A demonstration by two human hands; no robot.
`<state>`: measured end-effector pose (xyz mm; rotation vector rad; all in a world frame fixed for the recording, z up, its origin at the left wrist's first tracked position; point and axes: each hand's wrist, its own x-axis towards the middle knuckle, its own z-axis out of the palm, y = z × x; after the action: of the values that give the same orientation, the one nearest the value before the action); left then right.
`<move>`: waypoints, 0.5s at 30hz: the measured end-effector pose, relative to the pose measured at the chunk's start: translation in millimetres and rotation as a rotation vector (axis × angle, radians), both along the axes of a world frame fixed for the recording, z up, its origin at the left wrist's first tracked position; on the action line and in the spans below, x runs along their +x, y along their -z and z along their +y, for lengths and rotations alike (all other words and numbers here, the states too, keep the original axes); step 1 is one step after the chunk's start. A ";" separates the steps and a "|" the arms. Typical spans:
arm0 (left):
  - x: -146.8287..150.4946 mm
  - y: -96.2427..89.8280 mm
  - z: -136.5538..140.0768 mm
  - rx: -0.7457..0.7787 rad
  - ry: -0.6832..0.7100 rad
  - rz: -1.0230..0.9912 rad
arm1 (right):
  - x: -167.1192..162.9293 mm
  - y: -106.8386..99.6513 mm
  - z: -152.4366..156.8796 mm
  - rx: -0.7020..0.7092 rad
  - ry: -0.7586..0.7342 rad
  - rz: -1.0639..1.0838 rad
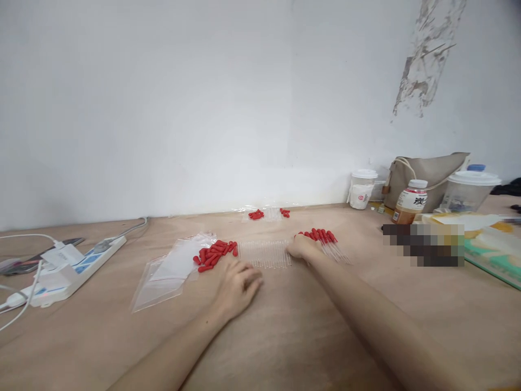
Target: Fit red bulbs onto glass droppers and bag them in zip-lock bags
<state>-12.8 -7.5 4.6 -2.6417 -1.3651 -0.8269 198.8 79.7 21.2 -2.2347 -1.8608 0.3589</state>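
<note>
Left hand rests loosely curled beside the red caps; right hand, fingers together, touches the clear tubes.

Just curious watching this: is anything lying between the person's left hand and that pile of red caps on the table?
Nothing visible does. The left hand rests on bare table just short of the red caps; the clear bags lie off to its left.

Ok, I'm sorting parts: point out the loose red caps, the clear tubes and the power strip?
loose red caps [215, 254]: head view, middle of pile.
clear tubes [264, 253]: head view, middle of row.
power strip [87, 262]: head view, top face.
</note>
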 end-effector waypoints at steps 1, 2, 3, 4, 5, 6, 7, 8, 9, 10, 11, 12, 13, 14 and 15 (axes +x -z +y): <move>-7.3 -1.0 6.5 0.080 -0.124 0.020 | -0.4 -0.7 -1.3 0.011 -0.007 -0.001; -15.2 -1.8 13.4 0.149 -0.238 0.040 | -0.5 -1.8 -3.4 0.028 -0.017 -0.002; -23.2 -2.4 20.2 0.192 -0.307 0.082 | -0.4 -3.1 -6.3 0.050 -0.030 -0.003; -30.5 -2.6 26.5 0.215 -0.352 0.126 | 0.3 -4.6 -10.1 0.073 -0.044 -0.003; -36.6 -2.5 31.8 0.225 -0.383 0.157 | 1.6 -6.2 -14.8 0.099 -0.060 -0.004; -41.1 -2.4 35.9 0.227 -0.393 0.187 | 3.8 -7.6 -20.3 0.125 -0.074 -0.006; -43.8 -2.2 38.6 0.224 -0.395 0.212 | 6.9 -8.8 -26.5 0.149 -0.087 -0.009; -44.8 -2.3 40.1 0.218 -0.391 0.234 | 10.9 -9.4 -33.0 0.172 -0.099 -0.012; -44.6 -2.9 40.4 0.210 -0.383 0.253 | 15.9 -9.4 -39.7 0.194 -0.110 -0.012; -43.3 -3.9 39.7 0.204 -0.377 0.267 | 21.5 -8.6 -46.3 0.216 -0.122 -0.009; -41.7 -5.5 38.3 0.202 -0.380 0.268 | 27.7 -7.0 -52.7 0.238 -0.132 0.000; -40.2 -7.3 36.3 0.205 -0.393 0.254 | 34.2 -4.6 -58.9 0.260 -0.140 0.015; -39.1 -9.2 34.0 0.212 -0.418 0.224 | 40.7 -1.7 -64.7 0.283 -0.143 0.037; -38.7 -10.7 31.7 0.219 -0.447 0.185 | 46.9 1.6 -70.3 0.303 -0.139 0.066; -39.1 -11.6 29.6 0.220 -0.469 0.142 | 52.7 5.0 -75.5 0.320 -0.130 0.099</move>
<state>-51.8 22.1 16.2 -2.0491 -1.6479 -0.6659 251.4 4.3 16.1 -1.8609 -1.8660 0.1738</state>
